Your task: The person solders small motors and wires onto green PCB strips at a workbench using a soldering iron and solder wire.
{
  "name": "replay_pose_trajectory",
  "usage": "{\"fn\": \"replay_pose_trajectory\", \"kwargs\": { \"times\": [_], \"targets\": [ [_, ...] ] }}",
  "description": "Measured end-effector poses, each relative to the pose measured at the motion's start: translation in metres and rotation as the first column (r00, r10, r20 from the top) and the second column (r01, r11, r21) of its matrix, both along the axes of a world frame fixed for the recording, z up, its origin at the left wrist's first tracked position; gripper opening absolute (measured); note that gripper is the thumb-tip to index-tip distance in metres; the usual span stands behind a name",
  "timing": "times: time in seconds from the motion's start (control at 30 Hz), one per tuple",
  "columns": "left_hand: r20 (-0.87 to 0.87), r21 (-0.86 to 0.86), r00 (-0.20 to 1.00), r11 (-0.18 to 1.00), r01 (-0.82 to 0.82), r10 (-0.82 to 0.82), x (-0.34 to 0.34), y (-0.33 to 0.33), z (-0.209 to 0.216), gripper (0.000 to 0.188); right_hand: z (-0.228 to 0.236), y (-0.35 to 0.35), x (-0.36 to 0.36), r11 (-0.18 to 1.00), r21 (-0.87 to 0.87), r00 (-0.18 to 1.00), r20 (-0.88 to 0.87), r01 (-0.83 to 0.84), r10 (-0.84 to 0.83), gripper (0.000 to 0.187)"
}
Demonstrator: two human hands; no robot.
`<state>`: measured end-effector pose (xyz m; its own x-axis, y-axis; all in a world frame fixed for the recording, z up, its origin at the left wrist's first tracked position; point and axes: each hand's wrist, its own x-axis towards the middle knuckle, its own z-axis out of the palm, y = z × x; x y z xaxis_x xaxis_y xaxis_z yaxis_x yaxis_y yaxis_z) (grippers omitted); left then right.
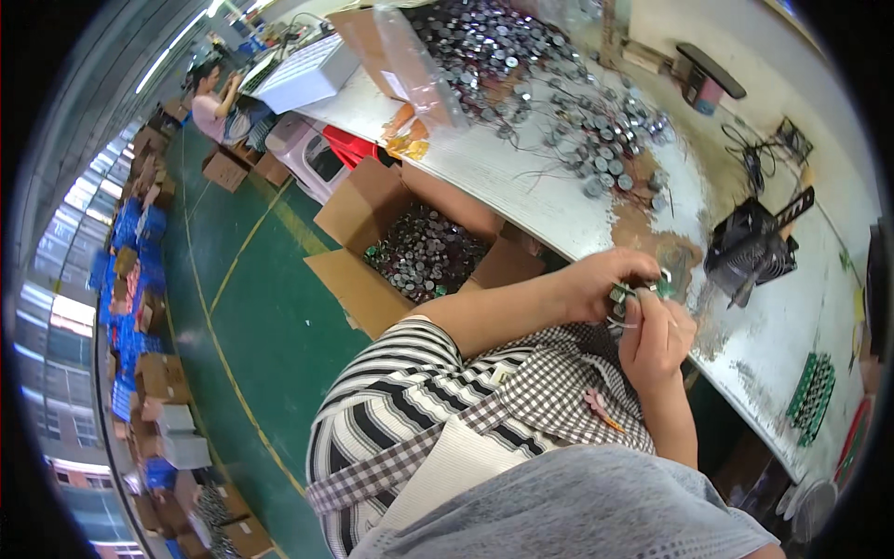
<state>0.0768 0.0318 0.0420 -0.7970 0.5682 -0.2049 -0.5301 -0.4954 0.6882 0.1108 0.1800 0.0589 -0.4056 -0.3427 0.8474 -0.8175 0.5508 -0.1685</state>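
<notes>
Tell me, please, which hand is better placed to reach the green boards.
Probably the right hand: it is nearer the green boards, while the left hand lies farther off. Both are busy at a small part, though.

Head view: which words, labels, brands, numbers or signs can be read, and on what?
No readable text.
Held green part: any marks too small.
Green boards: any marks too small.
White patch on or behind clear bag: possibly a label, too blurred.
Boxes at far left: too blurred.

Sleeve [389, 360]: striped black-white | apron [559, 402]: checked | patch [595, 401]: pink | cloth [559, 508]: grey
</notes>
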Motion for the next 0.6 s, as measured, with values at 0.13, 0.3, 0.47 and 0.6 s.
{"fn": "replay_pose_trajectory", "kwargs": {
  "times": [0.13, 0.3, 0.47, 0.6],
  "targets": [
    [-0.194, 0.146, 0.956, 0.971, -0.191, 0.218, 0.004, 0.002, -0.010, 0.014, 0.001, -0.001, -0.009, 0.932, -0.123, 0.918, 0.254, 0.342, -0.303, 0.011],
    [-0.078, 0.135, 0.978, 0.974, -0.181, 0.193, 0.009, 0.008, -0.011, 0.014, -0.003, -0.011, -0.012, 0.976, -0.142, 0.986, 0.049, 0.165, -0.159, 0.009],
    [-0.516, -0.010, 0.773, 0.900, -0.437, 0.369, 0.014, 0.020, -0.005, 0.017, -0.002, -0.017, -0.022, 0.841, -0.452, 0.889, 0.453, 0.297, -0.070, 0.012],
    [-0.500, -0.034, 0.775, 0.885, -0.464, 0.387, -0.001, 0.015, -0.003, 0.013, -0.014, -0.020, -0.008, 0.924, -0.322, 0.942, 0.319, 0.206, -0.099, 0.013]
  ]
}}
